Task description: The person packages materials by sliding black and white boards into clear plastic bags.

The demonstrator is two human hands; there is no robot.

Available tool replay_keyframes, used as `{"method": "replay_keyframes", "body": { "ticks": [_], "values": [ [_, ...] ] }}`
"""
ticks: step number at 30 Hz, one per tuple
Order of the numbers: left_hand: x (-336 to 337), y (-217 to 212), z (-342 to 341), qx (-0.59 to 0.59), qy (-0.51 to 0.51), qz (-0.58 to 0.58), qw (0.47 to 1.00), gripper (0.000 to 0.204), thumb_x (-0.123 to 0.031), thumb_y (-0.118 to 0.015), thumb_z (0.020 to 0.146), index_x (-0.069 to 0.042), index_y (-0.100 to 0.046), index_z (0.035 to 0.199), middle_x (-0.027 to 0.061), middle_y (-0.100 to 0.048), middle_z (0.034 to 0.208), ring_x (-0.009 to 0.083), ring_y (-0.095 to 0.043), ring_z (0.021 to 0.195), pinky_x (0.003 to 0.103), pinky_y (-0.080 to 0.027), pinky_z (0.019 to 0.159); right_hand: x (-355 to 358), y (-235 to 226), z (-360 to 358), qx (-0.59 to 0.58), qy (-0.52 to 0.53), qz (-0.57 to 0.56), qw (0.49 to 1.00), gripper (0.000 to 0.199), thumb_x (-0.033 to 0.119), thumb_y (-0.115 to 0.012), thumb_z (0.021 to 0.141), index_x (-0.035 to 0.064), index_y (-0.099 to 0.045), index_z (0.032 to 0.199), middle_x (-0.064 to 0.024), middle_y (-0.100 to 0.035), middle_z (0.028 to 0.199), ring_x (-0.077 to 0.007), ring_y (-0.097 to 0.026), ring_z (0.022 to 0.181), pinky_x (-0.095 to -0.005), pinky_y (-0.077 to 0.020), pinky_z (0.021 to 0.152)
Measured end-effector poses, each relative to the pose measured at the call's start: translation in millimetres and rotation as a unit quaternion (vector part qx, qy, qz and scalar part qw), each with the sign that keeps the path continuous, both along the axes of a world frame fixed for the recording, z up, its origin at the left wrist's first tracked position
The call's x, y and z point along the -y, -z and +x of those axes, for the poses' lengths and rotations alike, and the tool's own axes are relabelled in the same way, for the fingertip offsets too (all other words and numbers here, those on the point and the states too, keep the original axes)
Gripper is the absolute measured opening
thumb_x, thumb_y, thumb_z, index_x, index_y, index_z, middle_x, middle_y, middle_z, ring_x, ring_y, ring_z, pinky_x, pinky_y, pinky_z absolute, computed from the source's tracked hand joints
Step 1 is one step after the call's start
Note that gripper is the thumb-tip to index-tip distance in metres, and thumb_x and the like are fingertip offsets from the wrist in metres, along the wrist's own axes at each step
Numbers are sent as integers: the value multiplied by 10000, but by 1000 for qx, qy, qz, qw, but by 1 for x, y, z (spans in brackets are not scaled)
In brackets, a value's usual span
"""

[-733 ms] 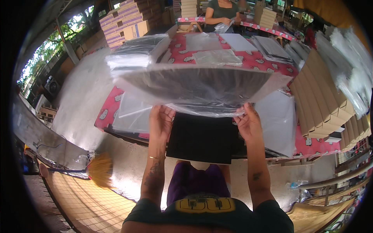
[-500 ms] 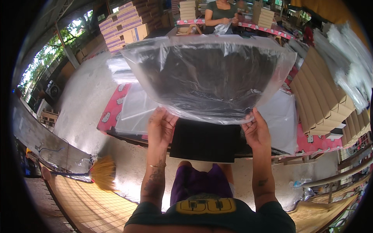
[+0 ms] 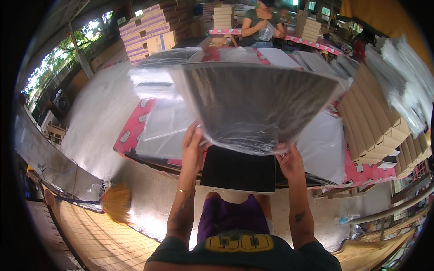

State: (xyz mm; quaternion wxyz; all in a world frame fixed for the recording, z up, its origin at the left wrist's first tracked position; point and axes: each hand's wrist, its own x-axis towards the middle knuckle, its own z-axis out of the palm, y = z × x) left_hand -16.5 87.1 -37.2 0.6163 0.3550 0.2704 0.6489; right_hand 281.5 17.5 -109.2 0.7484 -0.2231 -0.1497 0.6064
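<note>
Between my hands a clear plastic bag with a flat black sheet in it is held up, its far edge raised and its near edge sagging in wrinkles. My left hand is closed on the bag's near left corner. At the near right corner my right hand pinches the plastic. Under the bag a black board with a pale edge lies at the table's front, partly covered. Clear plastic bags lie flat to the left, and more plastic sheets to the right.
A pink patterned cloth covers the table. Folded brown cartons and rolled clear plastic crowd the right side. Wrapped packs sit at far left, with stacked boxes behind. Another person stands beyond. A broom is at lower left.
The bag's far edge has come down and nearer, uncovering things on the far table. The wide clear margin around the black sheet shows far less. My right hand has moved nearer and slightly left.
</note>
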Motion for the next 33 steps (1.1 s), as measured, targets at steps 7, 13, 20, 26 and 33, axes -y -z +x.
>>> {"method": "replay_keyframes", "body": {
  "ticks": [7, 13, 20, 26, 33],
  "values": [
    [-33, 47, -8, -142, -12, 78, 987, 156, -139, -638, 889, 0, -648, 957, 28, -637, 868, 91, -566, 760, 226, -457, 683, -11, 11, -3, 37, 50, 15, 998, 137, 105, -545, 922, 70, -561, 1053, -42, -624, 963, -156, -610, 888, -344, -504, 853],
    [-26, 14, -9, -171, -39, 88, 981, 169, -148, -642, 887, 14, -660, 930, 15, -630, 782, 74, -549, 705, 226, -449, 644, -6, -27, -2, 14, 48, 0, 999, 28, 100, -567, 915, 81, -571, 936, -6, -572, 788, -116, -555, 740, -304, -495, 795],
    [-28, 54, -18, -102, 64, -23, 992, 147, -111, -649, 877, 25, -658, 933, 39, -645, 826, 100, -601, 739, 258, -505, 670, -8, 6, 11, -12, 27, -77, 997, 127, 224, -631, 899, 102, -597, 918, 13, -548, 709, -115, -532, 687, -298, -482, 765],
    [-26, 78, -31, -408, 59, 41, 910, 171, -35, -618, 875, 54, -628, 1021, 41, -638, 876, 111, -593, 793, 253, -491, 719, 19, 32, 19, 140, 56, -119, 981, 231, 251, -661, 880, 86, -611, 1034, 8, -590, 844, -120, -543, 795, -318, -474, 788],
    [-29, 60, 11, -247, 119, 123, 954, 439, -15, -593, 864, -21, -476, 1287, 63, -602, 1120, 153, -542, 1039, 284, -399, 914, 8, 16, -3, 364, 131, -84, 918, 379, 243, -662, 877, 30, -555, 1173, -9, -582, 1025, -103, -518, 959, -280, -419, 841]
  ]
}}
